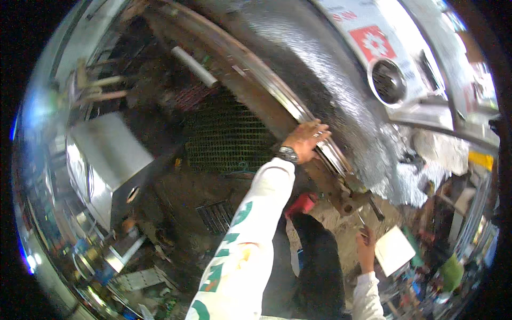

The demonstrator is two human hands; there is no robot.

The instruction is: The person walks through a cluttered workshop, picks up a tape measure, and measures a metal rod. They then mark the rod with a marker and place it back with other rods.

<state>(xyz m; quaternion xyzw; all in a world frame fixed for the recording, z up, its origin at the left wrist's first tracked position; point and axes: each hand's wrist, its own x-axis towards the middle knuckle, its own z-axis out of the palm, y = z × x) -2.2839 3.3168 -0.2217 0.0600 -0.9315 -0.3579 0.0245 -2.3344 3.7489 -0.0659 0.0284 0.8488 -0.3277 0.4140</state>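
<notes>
Long, shiny metal strips (pixel 285 101) run diagonally along the edge of a brown metal beam (pixel 266 111). My left hand (pixel 306 140) grips them from above near their lower end, fingers bent over the far side. A dark watch (pixel 288 154) is on that wrist. Lower right, my right hand (pixel 366 242) is closed around a thin, shiny metal tool (pixel 361 217), whose kind I cannot make out. The tool points up toward the beam's end, where a dark handle-like bar (pixel 376 209) sticks out. Whether the tool touches anything there is unclear.
Beyond the strips lies a grey, dusty worktop (pixel 320 80) with a large printed sheet-metal piece (pixel 421 88) that has a round hole. A green grate (pixel 224 133) and a metal box (pixel 112 146) stand left. A pale square board (pixel 394 250) lies beside my right hand.
</notes>
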